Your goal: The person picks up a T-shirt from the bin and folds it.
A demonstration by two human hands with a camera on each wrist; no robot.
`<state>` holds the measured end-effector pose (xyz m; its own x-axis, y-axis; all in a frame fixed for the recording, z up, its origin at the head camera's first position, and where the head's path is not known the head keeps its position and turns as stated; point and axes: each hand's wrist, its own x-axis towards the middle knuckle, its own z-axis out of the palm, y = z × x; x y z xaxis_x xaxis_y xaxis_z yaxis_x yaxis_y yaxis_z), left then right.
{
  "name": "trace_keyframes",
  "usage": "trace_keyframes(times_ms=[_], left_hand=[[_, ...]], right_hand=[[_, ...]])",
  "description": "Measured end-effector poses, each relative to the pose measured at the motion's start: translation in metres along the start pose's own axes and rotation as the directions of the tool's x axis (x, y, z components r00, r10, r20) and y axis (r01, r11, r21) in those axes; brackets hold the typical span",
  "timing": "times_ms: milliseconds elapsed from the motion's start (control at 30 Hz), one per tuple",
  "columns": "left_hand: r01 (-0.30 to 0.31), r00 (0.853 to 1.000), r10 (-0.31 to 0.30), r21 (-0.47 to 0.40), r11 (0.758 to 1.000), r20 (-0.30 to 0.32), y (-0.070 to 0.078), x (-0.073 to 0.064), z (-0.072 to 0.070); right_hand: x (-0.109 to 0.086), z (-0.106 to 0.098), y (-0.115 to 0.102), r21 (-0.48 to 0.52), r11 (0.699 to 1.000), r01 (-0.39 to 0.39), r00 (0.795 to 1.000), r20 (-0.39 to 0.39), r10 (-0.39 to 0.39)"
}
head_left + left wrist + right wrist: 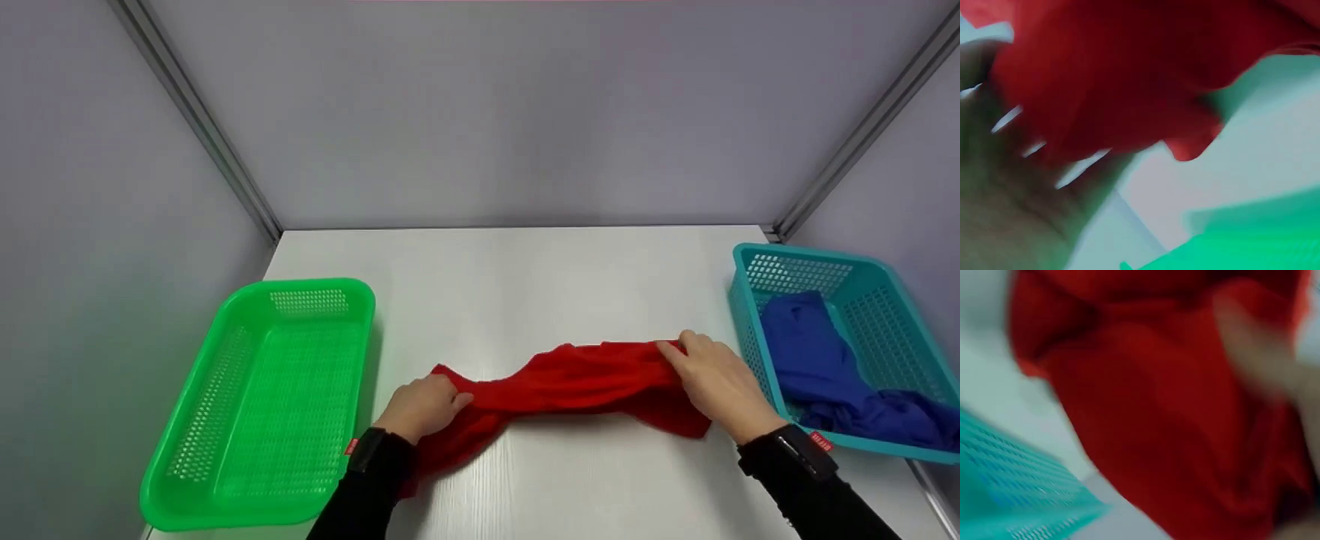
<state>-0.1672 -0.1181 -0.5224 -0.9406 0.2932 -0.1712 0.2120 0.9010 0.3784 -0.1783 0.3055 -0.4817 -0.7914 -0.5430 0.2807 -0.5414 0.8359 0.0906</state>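
Note:
A red cloth [570, 382] stretches sideways between both hands, sagging in folds over the white table. My left hand [424, 405] pinches its left end, and a loose part hangs down beside that wrist. At the other end my right hand [716, 382] grips the upper corner, thumb on the near side. The left wrist view is blurred; red fabric [1112, 84] drapes over the fingers there. Fabric [1145, 410] also fills most of the right wrist view, with the thumb lying against it.
A green basket [367, 337] with nothing in it stands left of the left hand. Close to the right hand is a teal basket [750, 345] holding a crumpled blue cloth [814, 352]. Grey panels [525, 112] enclose the white table [495, 285] at the back and sides.

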Motion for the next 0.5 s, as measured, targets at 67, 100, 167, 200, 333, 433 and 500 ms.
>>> trace_keyframes(times_ms=[67, 100, 167, 200, 333, 433, 500], left_hand=[[0.022, 0.998, -0.022, -0.001, 1.0, 0.054, 0.002, 0.001, 0.005], [0.022, 0.998, -0.023, 0.009, 1.0, 0.061, 0.002, 0.001, 0.008], [0.014, 0.997, -0.015, 0.024, 1.0, 0.07, 0.003, 0.001, 0.012], [0.013, 0.997, -0.015, 0.028, 1.0, 0.08, 0.003, 0.001, 0.014], [-0.019, 0.994, 0.01, 0.082, 0.996, 0.104, 0.004, 0.0, 0.017], [-0.08, 0.996, 0.074, 0.165, 0.983, 0.043, 0.004, -0.001, 0.015], [-0.115, 0.991, 0.127, 0.213, 0.97, -0.042, 0.005, -0.001, 0.012]], right_hand=[[-0.001, 0.005, 0.001, 0.01, 0.999, -0.031, 0.998, -0.051, 0.031], [-0.001, 0.005, 0.001, 0.04, 0.998, -0.049, 0.997, -0.064, 0.051], [0.0, 0.003, 0.001, 0.135, 0.987, -0.088, 0.993, -0.064, 0.098], [0.001, -0.001, 0.001, 0.185, 0.976, -0.113, 0.991, -0.052, 0.125], [0.007, -0.016, -0.001, 0.32, 0.921, -0.222, 0.974, 0.027, 0.226], [0.011, -0.026, -0.001, 0.384, 0.876, -0.291, 0.956, 0.082, 0.282], [0.013, -0.031, 0.0, 0.421, 0.849, -0.319, 0.946, 0.09, 0.311]])
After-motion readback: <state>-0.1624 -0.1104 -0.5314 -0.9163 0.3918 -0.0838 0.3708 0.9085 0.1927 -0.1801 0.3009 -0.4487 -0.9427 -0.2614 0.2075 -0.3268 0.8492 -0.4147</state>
